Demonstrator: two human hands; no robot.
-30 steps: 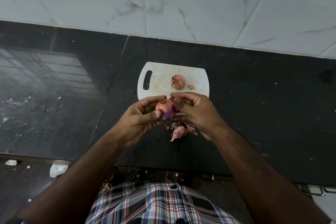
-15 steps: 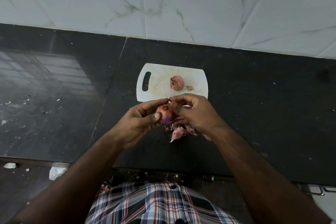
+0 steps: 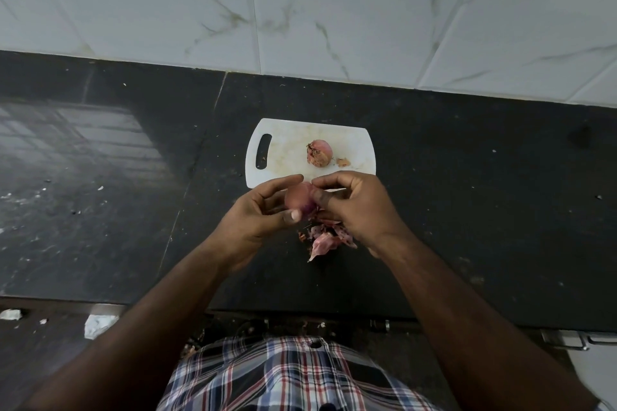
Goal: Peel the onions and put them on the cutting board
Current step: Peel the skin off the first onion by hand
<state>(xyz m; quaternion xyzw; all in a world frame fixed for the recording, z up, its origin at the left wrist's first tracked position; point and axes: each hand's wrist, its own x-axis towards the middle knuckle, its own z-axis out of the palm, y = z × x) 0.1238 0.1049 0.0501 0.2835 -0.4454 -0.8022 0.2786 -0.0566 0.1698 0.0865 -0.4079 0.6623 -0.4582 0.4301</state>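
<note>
A small pink-red onion (image 3: 299, 200) is held just in front of the white cutting board (image 3: 287, 157). My left hand (image 3: 257, 217) grips it from the left, thumb under it. From the right, the curled fingers and thumb of my right hand (image 3: 355, 207) pinch at the onion's skin. A second onion (image 3: 319, 152) with some brown skin lies on the board, a small brown scrap (image 3: 343, 162) beside it. A pile of pink peelings (image 3: 325, 238) lies on the counter below my hands, partly hidden by my right hand.
The board lies on a black stone counter (image 3: 467, 210) backed by a white marble-tiled wall (image 3: 334, 10). The counter's front edge runs just before my checked shirt (image 3: 283, 374). White scraps (image 3: 98, 324) lie on the floor at lower left. A drawer handle (image 3: 584, 340) shows at lower right.
The onion has turned in my hands, so its smooth pale side now faces up. Both hands stay close together in front of the board.
</note>
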